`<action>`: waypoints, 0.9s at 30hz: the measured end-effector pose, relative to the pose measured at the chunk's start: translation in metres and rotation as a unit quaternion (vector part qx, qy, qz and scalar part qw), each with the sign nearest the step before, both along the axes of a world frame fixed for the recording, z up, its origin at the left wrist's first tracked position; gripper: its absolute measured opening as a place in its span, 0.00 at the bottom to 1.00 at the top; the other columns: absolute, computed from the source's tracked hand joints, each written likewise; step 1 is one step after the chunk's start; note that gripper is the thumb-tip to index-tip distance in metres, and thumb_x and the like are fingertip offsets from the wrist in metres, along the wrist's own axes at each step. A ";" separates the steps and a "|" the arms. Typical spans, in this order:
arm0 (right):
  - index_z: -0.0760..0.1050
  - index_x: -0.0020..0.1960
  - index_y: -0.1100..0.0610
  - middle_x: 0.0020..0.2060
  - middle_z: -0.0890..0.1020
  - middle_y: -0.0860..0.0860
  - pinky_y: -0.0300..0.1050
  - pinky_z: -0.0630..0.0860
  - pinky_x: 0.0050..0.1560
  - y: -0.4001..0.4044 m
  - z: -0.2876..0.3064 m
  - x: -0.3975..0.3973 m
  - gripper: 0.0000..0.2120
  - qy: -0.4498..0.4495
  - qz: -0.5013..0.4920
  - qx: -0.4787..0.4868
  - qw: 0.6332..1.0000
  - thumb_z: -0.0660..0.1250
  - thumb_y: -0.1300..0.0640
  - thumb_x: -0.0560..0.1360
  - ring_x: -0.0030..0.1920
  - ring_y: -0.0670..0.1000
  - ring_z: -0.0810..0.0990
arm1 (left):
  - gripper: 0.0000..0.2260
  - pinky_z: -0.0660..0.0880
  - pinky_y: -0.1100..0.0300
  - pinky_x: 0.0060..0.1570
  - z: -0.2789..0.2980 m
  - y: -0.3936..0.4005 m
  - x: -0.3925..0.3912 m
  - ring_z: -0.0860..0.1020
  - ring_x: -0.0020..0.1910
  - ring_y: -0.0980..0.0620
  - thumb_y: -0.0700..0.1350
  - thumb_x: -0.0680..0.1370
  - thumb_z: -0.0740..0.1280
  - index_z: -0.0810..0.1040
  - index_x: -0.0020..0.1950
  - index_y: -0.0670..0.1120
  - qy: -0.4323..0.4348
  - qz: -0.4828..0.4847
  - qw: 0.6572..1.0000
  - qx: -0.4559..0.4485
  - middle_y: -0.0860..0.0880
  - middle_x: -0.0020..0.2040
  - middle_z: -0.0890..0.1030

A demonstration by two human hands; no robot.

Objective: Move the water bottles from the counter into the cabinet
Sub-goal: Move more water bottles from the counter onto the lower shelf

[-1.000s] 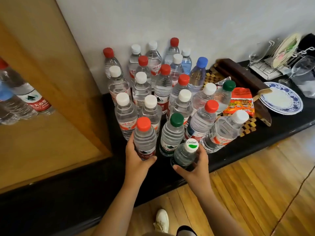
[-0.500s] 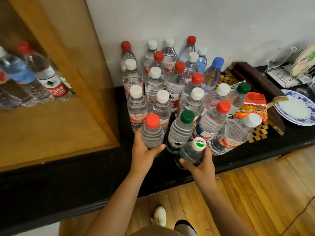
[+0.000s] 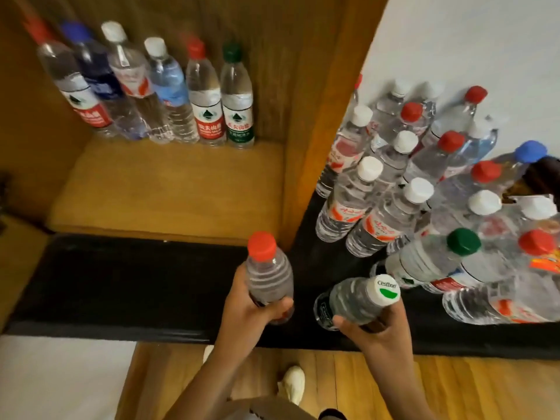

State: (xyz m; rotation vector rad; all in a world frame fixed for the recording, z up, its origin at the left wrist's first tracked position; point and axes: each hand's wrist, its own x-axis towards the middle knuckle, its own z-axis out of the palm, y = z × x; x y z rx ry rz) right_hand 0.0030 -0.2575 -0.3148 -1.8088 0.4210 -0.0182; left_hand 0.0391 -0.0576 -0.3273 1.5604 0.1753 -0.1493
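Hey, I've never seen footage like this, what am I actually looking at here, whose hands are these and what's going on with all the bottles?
There is no machine: a person wears a wide-angle camera on the head, looking forward and down, so you see their own arms from above. The one current picture is from that head view.

The left hand grips a red-capped bottle. The right hand grips a tilted bottle with a white and green Cestbon cap.

On the right, a crowd of water bottles with white, red, green and blue caps stands on the black counter against the wall. On the left is an open wooden cabinet, with a row of six bottles at the back of its shelf. Below are a wooden floor and a light shoe.
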 end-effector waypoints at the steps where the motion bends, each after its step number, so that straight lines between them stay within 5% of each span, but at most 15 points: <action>1: 0.69 0.51 0.38 0.50 0.78 0.42 0.43 0.75 0.51 0.012 0.003 0.003 0.34 0.000 0.014 0.000 1.000 0.79 0.64 0.57 0.52 0.43 0.78 | 0.32 0.74 0.65 0.53 0.003 0.014 -0.002 0.79 0.54 0.57 0.43 0.60 0.79 0.70 0.60 0.49 0.003 0.020 1.000 -0.006 0.51 0.52 0.80; 5: 0.69 0.53 0.39 0.49 0.78 0.34 0.35 0.74 0.48 0.070 0.009 0.026 0.34 -0.013 0.096 -0.004 0.995 0.80 0.63 0.56 0.53 0.37 0.77 | 0.38 0.73 0.45 0.60 0.018 0.083 0.006 0.77 0.57 0.44 0.49 0.57 0.76 0.68 0.63 0.38 -0.008 0.099 0.995 -0.013 0.39 0.55 0.77; 13: 0.66 0.55 0.37 0.48 0.76 0.32 0.25 0.71 0.42 0.164 0.012 0.122 0.31 -0.039 0.095 -0.006 0.995 0.78 0.58 0.61 0.50 0.26 0.72 | 0.32 0.69 0.44 0.64 0.033 0.203 0.078 0.74 0.61 0.44 0.31 0.65 0.73 0.64 0.66 0.35 -0.077 0.204 0.976 0.021 0.39 0.60 0.74; 15: 0.66 0.61 0.44 0.48 0.75 0.34 0.25 0.69 0.44 0.177 0.009 0.160 0.32 -0.047 0.050 -0.020 0.997 0.77 0.58 0.63 0.50 0.31 0.74 | 0.29 0.68 0.41 0.65 0.033 0.226 0.104 0.74 0.61 0.43 0.30 0.66 0.72 0.66 0.64 0.35 -0.091 0.219 0.971 0.044 0.37 0.61 0.73; 19: 0.63 0.68 0.53 0.60 0.75 0.48 0.45 0.70 0.60 0.185 0.003 0.222 0.35 -0.037 -0.023 -0.040 0.998 0.75 0.60 0.66 0.60 0.49 0.73 | 0.31 0.67 0.45 0.66 0.031 0.255 0.140 0.73 0.63 0.47 0.32 0.67 0.73 0.64 0.66 0.42 -0.092 0.238 0.965 0.059 0.43 0.63 0.73; 27: 0.62 0.69 0.56 0.63 0.74 0.54 0.47 0.69 0.61 0.178 -0.001 0.288 0.34 -0.026 -0.037 -0.053 0.998 0.73 0.65 0.67 0.64 0.55 0.71 | 0.34 0.67 0.51 0.66 0.018 0.282 0.189 0.71 0.62 0.51 0.35 0.67 0.74 0.62 0.69 0.45 -0.098 0.241 0.963 0.073 0.49 0.62 0.72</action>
